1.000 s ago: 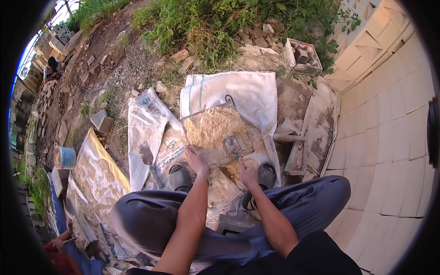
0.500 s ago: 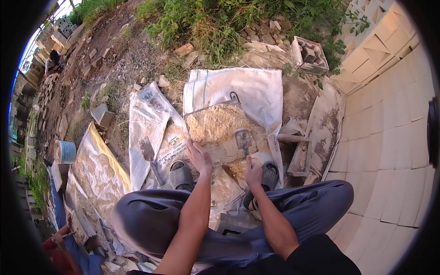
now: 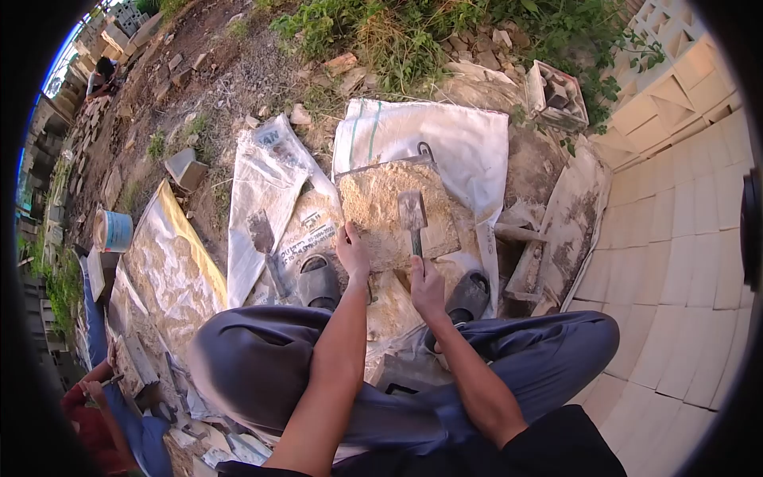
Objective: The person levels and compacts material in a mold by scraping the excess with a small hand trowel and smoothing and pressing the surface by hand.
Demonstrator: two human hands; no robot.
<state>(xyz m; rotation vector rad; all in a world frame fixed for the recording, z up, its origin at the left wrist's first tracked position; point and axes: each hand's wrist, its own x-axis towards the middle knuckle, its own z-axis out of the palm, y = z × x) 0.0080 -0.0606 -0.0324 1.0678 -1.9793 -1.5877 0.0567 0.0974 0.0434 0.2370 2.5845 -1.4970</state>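
Both hands work at a flat board [image 3: 442, 234] lying on the ground sacks between the sandaled feet. Closed around the handle of a small trowel [image 3: 412, 213], the right hand [image 3: 429, 289] has its thumb toward the blade, which is over the pale, crumbly mix [image 3: 380, 191]; whether metal meets mix cannot be told. The left hand [image 3: 353, 253] has its fingers at the board's near left side, but whether they pinch the edge or merely rest there is unclear. Most of the loose mix sits on the far part of the board, while the near part bears only a thin, smeared layer. Judging from that uneven spread, the mix seems partly worked, with the far heap left rough. A second trowel [image 3: 261, 230] lies left of the board, and a white woven sack [image 3: 470, 139] extends beyond it.
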